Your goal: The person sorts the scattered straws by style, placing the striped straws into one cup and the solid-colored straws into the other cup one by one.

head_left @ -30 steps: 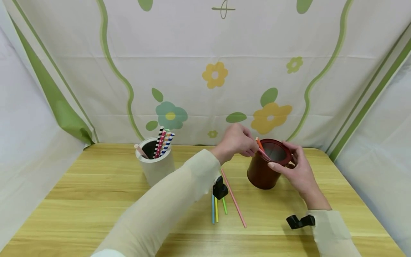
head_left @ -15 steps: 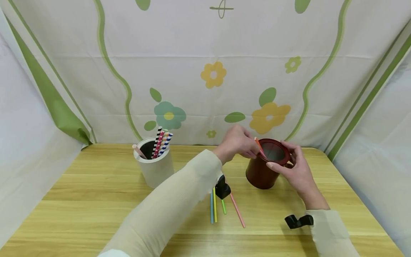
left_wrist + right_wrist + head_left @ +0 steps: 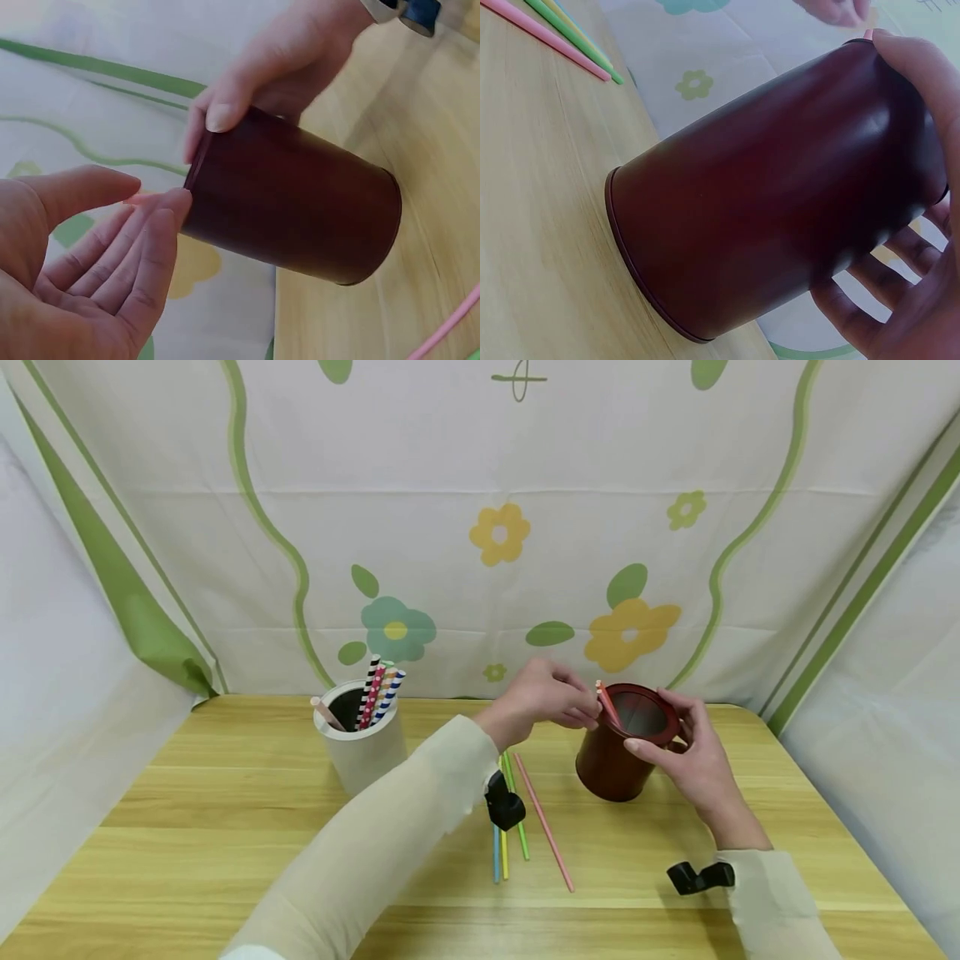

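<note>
My right hand (image 3: 693, 760) holds a dark red-brown cylindrical canister (image 3: 615, 768) near its rim, fingers spread round the far side and thumb at the front. An orange-red straw and a pink straw (image 3: 611, 708) lean inside it against the left of the rim, only their upper parts showing. Just left of those straw ends is my left hand (image 3: 540, 697). In the left wrist view its thumb and fingers stand apart, and a pink straw end (image 3: 139, 199) shows between them. From the right wrist, the canister (image 3: 772, 202) fills the view, its base near the wooden table.
Loose pink (image 3: 546, 827), green (image 3: 522, 842), yellow (image 3: 505, 860) and blue (image 3: 496, 858) straws lie on the table (image 3: 615, 893), partly under my left forearm. A white canister (image 3: 363, 760) at the left holds several patterned straws (image 3: 380, 697). A flowered cloth (image 3: 420, 527) hangs behind.
My left hand has let go of the pink straw and drawn slightly left. That straw now leans in the canister beside the orange-red one. My right hand keeps its place.
</note>
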A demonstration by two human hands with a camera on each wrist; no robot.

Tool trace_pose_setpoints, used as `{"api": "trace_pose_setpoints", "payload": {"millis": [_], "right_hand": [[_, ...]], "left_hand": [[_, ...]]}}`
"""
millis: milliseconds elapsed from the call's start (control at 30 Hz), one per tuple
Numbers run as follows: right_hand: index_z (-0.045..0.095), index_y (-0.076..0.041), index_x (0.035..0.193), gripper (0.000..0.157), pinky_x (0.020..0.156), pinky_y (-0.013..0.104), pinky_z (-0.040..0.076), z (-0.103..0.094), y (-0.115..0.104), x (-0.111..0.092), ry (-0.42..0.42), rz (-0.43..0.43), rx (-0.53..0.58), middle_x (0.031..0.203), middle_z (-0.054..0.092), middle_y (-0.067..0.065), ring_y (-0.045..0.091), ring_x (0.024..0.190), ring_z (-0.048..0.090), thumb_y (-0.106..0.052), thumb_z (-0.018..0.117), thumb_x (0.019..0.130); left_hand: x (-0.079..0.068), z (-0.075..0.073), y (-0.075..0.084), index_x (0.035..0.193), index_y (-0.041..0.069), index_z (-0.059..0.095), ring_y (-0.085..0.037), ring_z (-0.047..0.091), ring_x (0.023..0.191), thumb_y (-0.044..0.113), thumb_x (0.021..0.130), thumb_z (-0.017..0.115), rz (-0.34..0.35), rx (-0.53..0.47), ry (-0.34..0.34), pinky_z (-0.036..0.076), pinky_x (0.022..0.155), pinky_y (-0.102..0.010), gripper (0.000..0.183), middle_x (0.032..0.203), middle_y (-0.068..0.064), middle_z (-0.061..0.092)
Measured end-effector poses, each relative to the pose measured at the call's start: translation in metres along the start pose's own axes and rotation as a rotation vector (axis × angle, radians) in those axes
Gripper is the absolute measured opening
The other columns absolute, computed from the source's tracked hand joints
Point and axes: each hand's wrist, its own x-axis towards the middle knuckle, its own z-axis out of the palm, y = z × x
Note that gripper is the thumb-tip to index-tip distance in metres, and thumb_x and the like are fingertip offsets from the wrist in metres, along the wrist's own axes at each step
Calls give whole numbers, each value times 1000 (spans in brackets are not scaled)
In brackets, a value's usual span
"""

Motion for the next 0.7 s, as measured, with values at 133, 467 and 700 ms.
{"api": "trace_pose_setpoints", "payload": {"millis": [133,467,700], "right_hand": [[35,-20,164,84,93,9,47,-1,-1,0,1,0,1,158,49,2,2,126,54,-14,83,96],[35,-20,165,84,93,10,47,-1,-2,0,2,6,-5,162,46,8,2,128,53,-16,83,96],[36,-19,164,85,93,10,48,0,-1,1,2,-1,6,161,47,7,4,129,54,-14,84,95]], "left_hand": [[-2,-9,-1,96,1,75,-24,80,81,-2,93,77,8,-84,-48,67,84,-35,5,95,-17,81],[-18,-30,-17,107,2,73,-23,82,95,3,97,77,-33,-98,-85,65,97,-39,11,109,-15,80],[-22,-46,-46,108,-1,74,-19,82,93,2,100,73,-68,-74,-18,65,95,-37,9,115,-21,80]]}}
